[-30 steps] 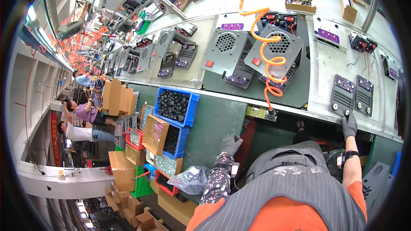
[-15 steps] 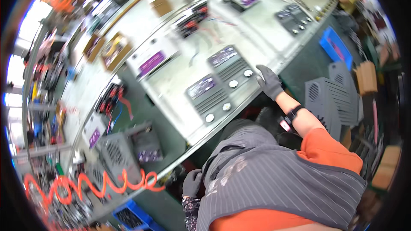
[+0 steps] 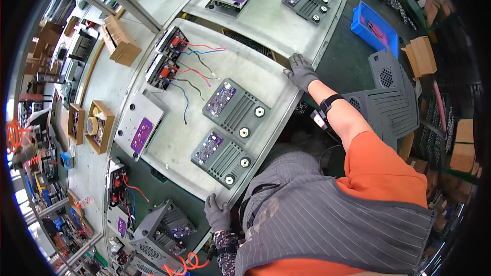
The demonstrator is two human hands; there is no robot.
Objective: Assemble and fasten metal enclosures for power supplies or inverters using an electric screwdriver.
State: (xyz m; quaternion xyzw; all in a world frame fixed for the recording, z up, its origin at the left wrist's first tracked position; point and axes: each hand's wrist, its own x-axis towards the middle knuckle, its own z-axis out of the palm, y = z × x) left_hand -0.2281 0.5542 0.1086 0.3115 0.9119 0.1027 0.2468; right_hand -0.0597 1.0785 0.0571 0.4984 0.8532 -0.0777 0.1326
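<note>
A pale work board point(image 3: 176, 166) lies in front of me. My gloved right hand point(image 3: 300, 73) is spread at its right near corner, touching the edge. At the left near corner is my gloved left hand point(image 3: 217, 213), fingers apart and close against the edge; whether it presses there I cannot tell. On the board sit two grey vented panels, one upper point(image 3: 238, 110) and one lower point(image 3: 222, 156), each with a purple circuit board and round metal fittings. A metal plate with a purple circuit board point(image 3: 140, 128) stands left of them, and black-and-red modules point(image 3: 169, 61) trail loose wires.
Beyond a dark gap point(image 3: 250, 45) lies another pale board point(image 3: 271, 30) with similar panels. A blue bin point(image 3: 375, 28) and grey housings point(image 3: 391, 97) stand at right. More grey housings point(image 3: 158, 230) and a coiled orange hose point(image 3: 186, 263) are at lower left; cardboard boxes point(image 3: 120, 41) at upper left.
A gap has opened between the two boards. My right hand has moved from the near edge to the board's right corner, and my left hand has come up to its left corner. The view has turned.
</note>
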